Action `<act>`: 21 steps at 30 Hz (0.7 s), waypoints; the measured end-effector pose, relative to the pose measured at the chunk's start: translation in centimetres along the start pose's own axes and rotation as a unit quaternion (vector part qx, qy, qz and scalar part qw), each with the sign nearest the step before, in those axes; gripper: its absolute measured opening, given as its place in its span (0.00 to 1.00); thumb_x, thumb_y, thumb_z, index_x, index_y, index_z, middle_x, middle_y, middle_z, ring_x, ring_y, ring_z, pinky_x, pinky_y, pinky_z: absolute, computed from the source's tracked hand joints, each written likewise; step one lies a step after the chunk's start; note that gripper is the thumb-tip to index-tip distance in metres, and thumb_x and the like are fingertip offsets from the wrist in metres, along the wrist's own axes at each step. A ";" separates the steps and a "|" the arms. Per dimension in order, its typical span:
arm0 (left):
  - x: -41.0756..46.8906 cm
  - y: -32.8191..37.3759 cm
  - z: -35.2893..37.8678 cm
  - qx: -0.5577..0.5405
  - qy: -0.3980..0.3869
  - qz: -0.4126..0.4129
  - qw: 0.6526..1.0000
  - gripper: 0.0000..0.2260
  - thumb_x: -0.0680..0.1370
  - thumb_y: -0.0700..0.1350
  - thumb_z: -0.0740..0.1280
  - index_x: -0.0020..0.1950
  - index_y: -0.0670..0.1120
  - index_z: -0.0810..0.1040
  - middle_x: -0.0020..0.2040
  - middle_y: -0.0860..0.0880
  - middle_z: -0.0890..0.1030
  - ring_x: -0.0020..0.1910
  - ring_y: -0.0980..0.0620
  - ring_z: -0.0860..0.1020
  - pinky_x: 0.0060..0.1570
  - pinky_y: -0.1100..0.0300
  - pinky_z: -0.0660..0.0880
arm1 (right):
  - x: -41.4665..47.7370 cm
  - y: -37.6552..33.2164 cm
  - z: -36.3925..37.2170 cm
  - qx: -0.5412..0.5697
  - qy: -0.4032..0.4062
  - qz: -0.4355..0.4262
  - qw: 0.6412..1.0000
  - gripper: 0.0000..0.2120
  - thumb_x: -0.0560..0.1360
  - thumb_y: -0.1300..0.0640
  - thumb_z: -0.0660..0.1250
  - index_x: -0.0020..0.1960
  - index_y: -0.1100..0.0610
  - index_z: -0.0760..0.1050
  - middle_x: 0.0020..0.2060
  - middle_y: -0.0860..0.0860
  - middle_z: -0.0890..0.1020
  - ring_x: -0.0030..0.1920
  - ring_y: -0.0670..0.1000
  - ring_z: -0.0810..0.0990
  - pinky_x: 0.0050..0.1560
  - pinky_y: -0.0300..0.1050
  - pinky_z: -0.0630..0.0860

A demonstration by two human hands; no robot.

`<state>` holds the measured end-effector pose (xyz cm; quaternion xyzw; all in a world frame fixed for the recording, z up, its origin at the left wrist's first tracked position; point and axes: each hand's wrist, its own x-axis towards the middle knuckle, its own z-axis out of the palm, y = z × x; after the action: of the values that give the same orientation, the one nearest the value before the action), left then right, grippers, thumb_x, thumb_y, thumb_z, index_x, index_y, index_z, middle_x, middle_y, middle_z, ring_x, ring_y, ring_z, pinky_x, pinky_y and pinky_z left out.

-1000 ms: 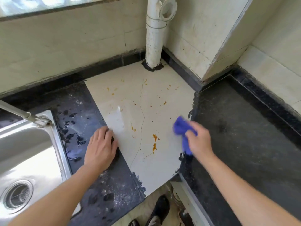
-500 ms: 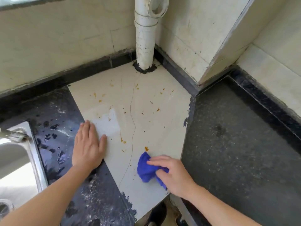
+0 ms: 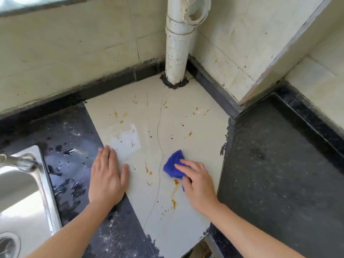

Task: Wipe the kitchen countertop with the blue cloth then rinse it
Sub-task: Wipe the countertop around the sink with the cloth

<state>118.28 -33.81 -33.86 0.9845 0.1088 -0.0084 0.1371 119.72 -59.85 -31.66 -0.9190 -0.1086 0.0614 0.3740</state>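
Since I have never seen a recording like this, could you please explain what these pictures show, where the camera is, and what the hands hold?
There is no machine here: these are a person's two bare hands, filmed by one wide-angle camera worn on the head, looking forward and down. The left hand lies flat on the countertop, which is cream in the middle and dark at both sides. The right hand holds a bunched blue cloth down on the cream part, among orange-brown stains. A white pipe rises from the back corner, and a steel sink with its tap is at the far left.
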 end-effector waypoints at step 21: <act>0.3 -0.2 0.1 0.013 -0.014 -0.004 1.000 0.33 0.80 0.59 0.48 0.75 0.36 0.60 0.77 0.38 0.59 0.77 0.41 0.54 0.75 0.45 0.54 | 10.5 2.4 -7.2 0.074 0.058 0.099 0.991 0.15 0.76 0.64 0.65 0.61 0.55 0.78 0.55 0.48 0.80 0.58 0.48 0.77 0.61 0.42 0.71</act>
<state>118.54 -33.63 -34.00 0.9855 0.1111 -0.0240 0.1261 131.69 -63.84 -28.56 -0.8972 0.0101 0.0527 0.4384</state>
